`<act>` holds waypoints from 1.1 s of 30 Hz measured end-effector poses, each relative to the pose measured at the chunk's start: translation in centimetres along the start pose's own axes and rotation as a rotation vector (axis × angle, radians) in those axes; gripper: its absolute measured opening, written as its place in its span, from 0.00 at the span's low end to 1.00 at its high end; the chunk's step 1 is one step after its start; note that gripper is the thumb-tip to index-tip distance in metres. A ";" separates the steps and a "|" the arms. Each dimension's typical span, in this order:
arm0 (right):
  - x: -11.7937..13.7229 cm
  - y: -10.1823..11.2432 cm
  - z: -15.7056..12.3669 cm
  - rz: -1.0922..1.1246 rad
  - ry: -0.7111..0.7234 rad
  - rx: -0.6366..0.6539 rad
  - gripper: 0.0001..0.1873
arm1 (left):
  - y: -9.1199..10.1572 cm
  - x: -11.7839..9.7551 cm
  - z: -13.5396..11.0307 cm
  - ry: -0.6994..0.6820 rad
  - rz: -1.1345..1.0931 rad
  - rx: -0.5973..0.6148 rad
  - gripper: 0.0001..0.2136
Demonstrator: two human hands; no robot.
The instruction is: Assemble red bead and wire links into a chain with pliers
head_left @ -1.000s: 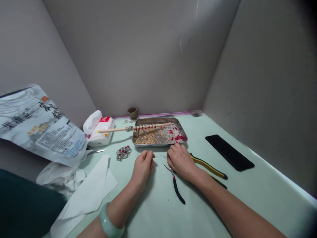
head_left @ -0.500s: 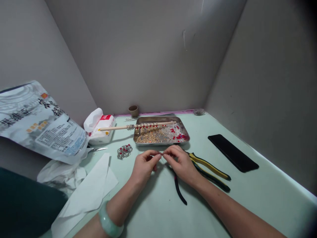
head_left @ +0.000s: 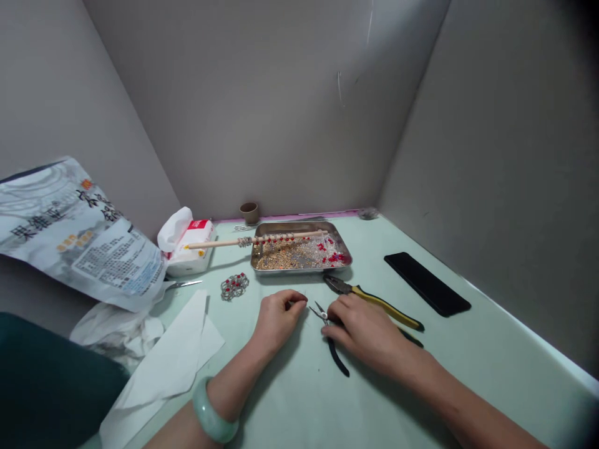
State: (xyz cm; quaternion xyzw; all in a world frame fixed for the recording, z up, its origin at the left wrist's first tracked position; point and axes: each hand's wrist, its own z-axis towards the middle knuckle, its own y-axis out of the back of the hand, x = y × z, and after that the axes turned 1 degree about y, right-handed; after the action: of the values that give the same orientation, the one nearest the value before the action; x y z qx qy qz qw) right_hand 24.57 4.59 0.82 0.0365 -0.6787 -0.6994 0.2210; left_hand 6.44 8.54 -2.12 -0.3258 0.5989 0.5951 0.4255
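My left hand (head_left: 277, 318) rests on the pale green table (head_left: 468, 362) with its fingertips pinched on something too small to name. My right hand (head_left: 362, 329) lies just to its right, fingers curled over the handles of the small black needle-nose pliers (head_left: 337, 358), whose tips point toward my left hand. Larger yellow-handled pliers (head_left: 374, 299) lie just beyond my right hand. A metal tray (head_left: 300, 269) of small beads stands behind both hands, and a wooden stick (head_left: 219, 244) threaded with red beads lies across it. A beaded metal piece (head_left: 234, 286) sits left of the tray.
A black phone (head_left: 427, 284) lies to the right. A tissue pack (head_left: 186, 246), small scissors (head_left: 183, 285), a printed bag (head_left: 75, 237) and white paper (head_left: 168, 355) are on the left. A small brown cup (head_left: 249, 212) stands at the back wall. Grey partitions enclose the table.
My hands were pinched together in front of the tray half a second ago. They have come apart: my right hand dropped onto the small black pliers, and my left hand stayed pinched.
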 end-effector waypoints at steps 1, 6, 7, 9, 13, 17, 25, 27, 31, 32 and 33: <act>0.6 -0.1 -0.5 -0.055 -0.034 0.011 0.13 | 0.0 0.0 0.0 0.020 -0.036 0.013 0.06; 2.3 -0.7 -1.7 -0.147 -0.136 0.021 0.14 | 0.0 -0.2 0.0 0.224 -0.464 0.107 0.06; 2.3 -0.8 -1.7 -0.151 -0.145 0.014 0.11 | 0.1 -0.3 0.0 0.256 -0.527 0.113 0.06; 2.2 -1.1 -1.7 -0.159 -0.160 -0.013 0.07 | 0.3 -0.4 -0.1 0.286 -0.602 0.119 0.07; 1.7 -1.7 -1.7 -0.142 -0.176 -0.065 0.07 | 0.8 -0.3 -0.1 0.296 -0.704 0.124 0.08; 0.8 -1.1 -1.7 0.038 -0.154 -0.094 0.07 | 0.9 -0.3 0.0 0.325 -0.758 0.135 0.08; -1.6 2.0 0.5 1.679 -0.421 0.116 0.06 | 1.0 -0.3 0.2 0.332 -0.789 0.143 0.05; -1.4 2.1 1.3 2.047 -0.447 0.205 0.06 | 1.0 -0.2 0.2 0.339 -0.792 0.134 0.04; -0.1 2.2 2.8 2.171 -0.328 0.388 0.12 | 1.0 0.0 0.3 0.339 -0.788 0.127 0.04; 0.1 2.2 3.2 2.128 -0.271 0.378 0.12 | 1.0 0.1 0.4 0.333 -0.785 0.126 0.04; 0.3 2.1 3.6 2.064 -0.218 0.328 0.12 | 1.0 0.1 0.4 0.328 -0.780 0.126 0.05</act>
State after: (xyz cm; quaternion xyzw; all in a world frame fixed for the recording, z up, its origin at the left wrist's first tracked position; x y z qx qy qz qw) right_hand 23.63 7.86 3.21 -0.5935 -0.4830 -0.0705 0.6399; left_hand 5.56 9.01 -1.77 -0.5916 0.5256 0.2923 0.5370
